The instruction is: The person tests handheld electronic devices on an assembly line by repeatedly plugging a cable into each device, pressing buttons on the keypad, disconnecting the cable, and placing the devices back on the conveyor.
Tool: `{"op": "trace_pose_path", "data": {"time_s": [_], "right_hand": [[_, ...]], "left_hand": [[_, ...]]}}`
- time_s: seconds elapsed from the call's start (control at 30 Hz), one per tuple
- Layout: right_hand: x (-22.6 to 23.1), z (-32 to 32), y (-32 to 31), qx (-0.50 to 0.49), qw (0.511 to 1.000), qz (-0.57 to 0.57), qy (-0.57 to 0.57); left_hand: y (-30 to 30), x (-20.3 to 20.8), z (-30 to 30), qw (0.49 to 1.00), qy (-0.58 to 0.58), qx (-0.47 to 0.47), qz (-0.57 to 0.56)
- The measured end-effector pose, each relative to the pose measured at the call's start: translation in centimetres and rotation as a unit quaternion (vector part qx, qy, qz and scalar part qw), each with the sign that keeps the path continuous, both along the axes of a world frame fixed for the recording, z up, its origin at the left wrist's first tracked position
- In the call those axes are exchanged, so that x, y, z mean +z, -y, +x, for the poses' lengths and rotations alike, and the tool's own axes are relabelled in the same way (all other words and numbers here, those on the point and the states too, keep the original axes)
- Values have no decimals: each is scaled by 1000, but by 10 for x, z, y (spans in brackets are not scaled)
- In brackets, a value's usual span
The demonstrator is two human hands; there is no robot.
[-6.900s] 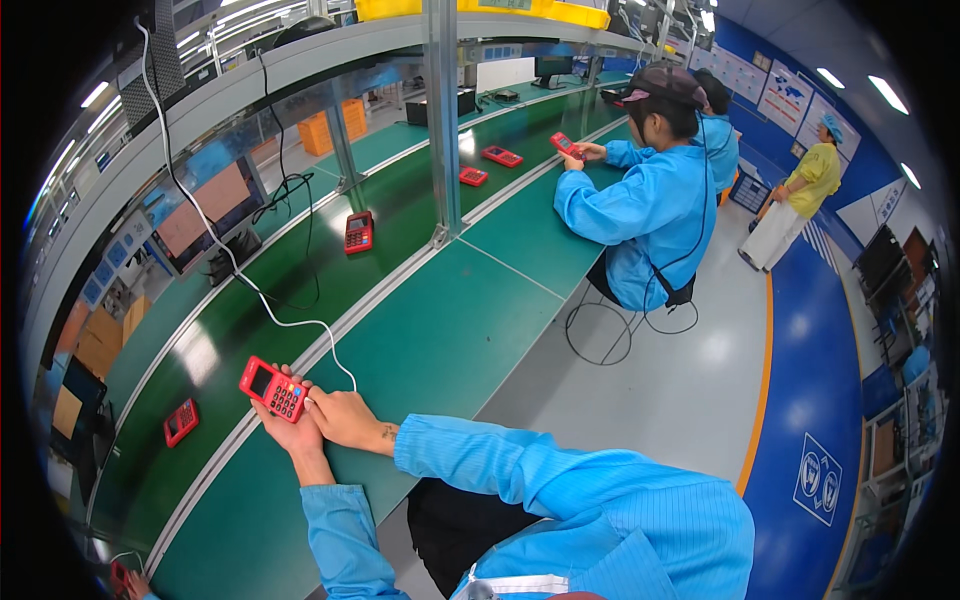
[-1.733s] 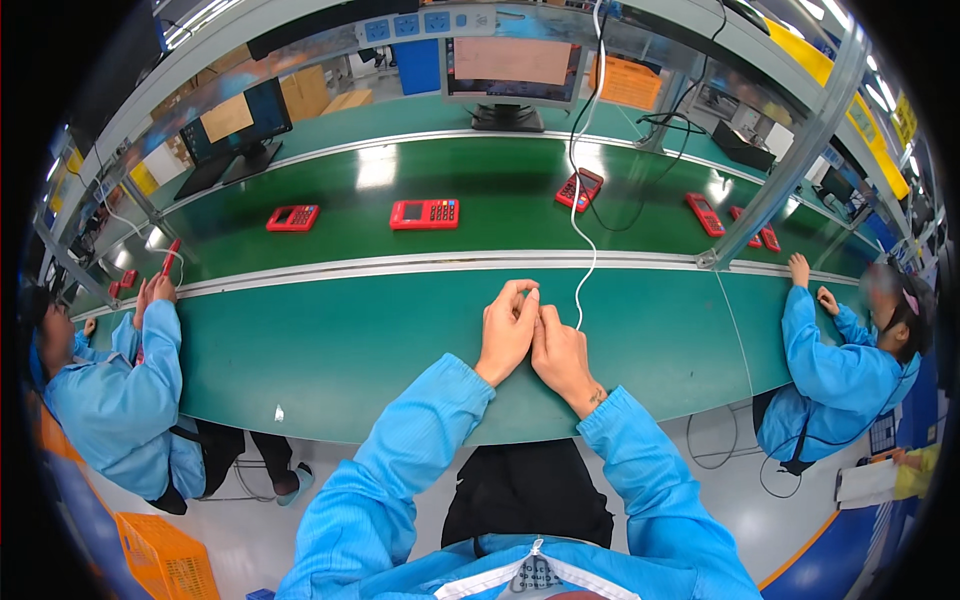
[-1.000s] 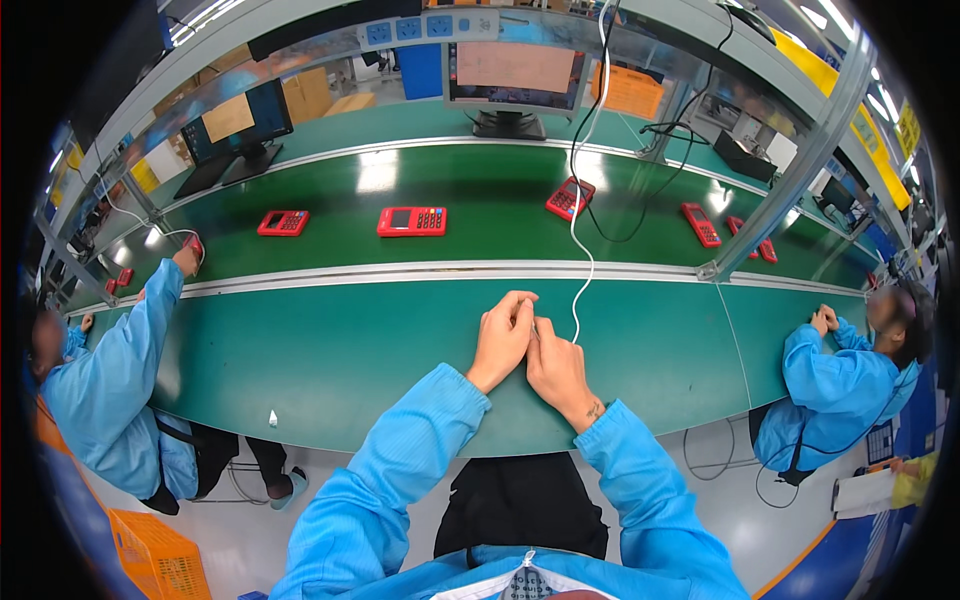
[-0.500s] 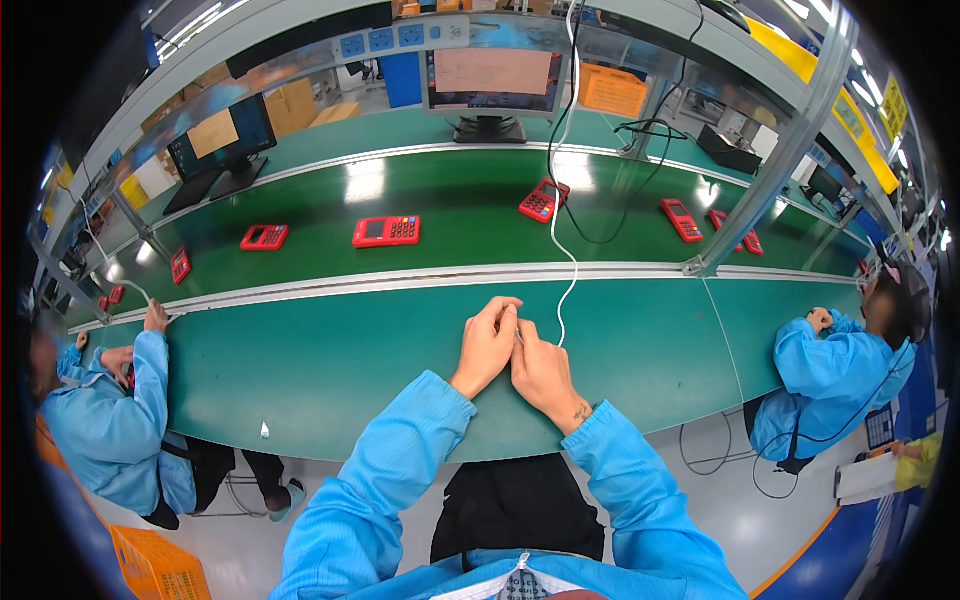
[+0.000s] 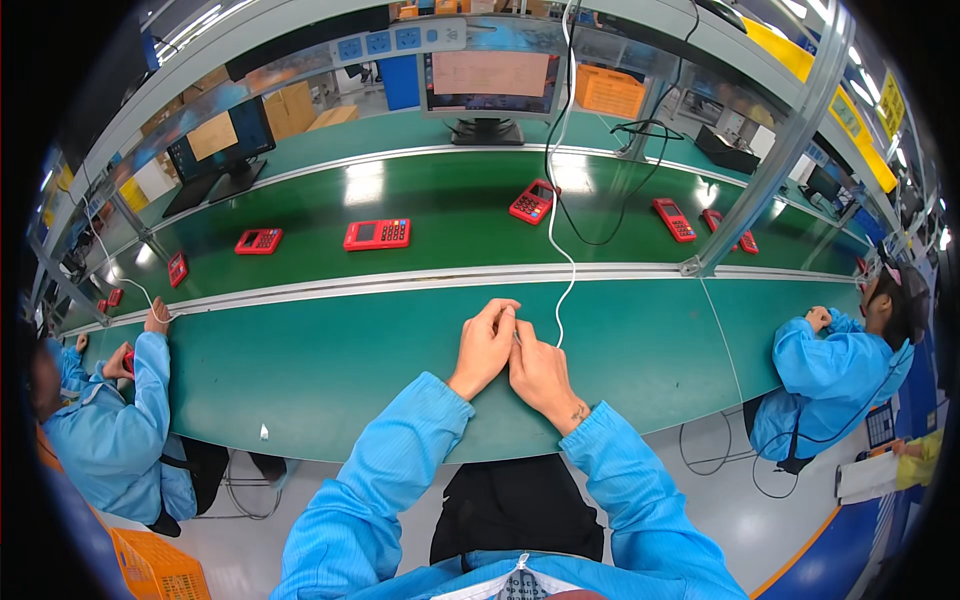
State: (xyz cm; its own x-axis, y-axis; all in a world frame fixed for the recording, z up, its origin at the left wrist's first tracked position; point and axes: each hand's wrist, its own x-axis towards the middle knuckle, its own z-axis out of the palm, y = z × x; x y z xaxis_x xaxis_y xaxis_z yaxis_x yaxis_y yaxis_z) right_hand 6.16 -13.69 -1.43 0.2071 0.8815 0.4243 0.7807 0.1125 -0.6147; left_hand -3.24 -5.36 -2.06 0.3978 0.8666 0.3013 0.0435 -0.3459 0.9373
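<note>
My left hand (image 5: 484,345) and my right hand (image 5: 540,372) meet above the green worktop (image 5: 330,350), fingertips together. Both are closed, with the fingers bent inward. Whatever lies between the fingertips is too small or hidden to make out. A white cable (image 5: 562,240) hangs from above and runs down to the far side of my right hand, where its end is out of sight. Beyond the worktop, a red card payment terminal (image 5: 535,202) lies tilted on the green belt (image 5: 460,225), and another red terminal (image 5: 377,234) lies left of it.
More red terminals (image 5: 674,220) lie along the belt. A metal rail (image 5: 440,278) divides belt from worktop. A monitor (image 5: 490,85) stands behind, and a slanted metal post (image 5: 770,150) rises at right. Co-workers in blue sit at left (image 5: 110,430) and right (image 5: 835,370).
The red terminals on the belt have shifted slightly left. The left co-worker has moved their hand and a foot. My hands stay nearly still, fingertips together.
</note>
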Motion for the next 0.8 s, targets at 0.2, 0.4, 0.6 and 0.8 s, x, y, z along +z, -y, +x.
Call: {"op": "trace_pose_path", "data": {"time_s": [0.2,0.4,0.6,0.8], "right_hand": [[2,-1,1,0,1000,-25,-6],[1,1,0,1,1000,-16,-4],[0,1,-1,-4,1000,-24,-5],[-1,-1,-1,-5,1000,-13,2]], "left_hand": [[0,0,-1,1000,-8,5,5],[0,0,0,1000,-9,7,15],[0,-2,1,1000,-5,3,2],[0,-1,-2,1000,-10,4,5]]}}
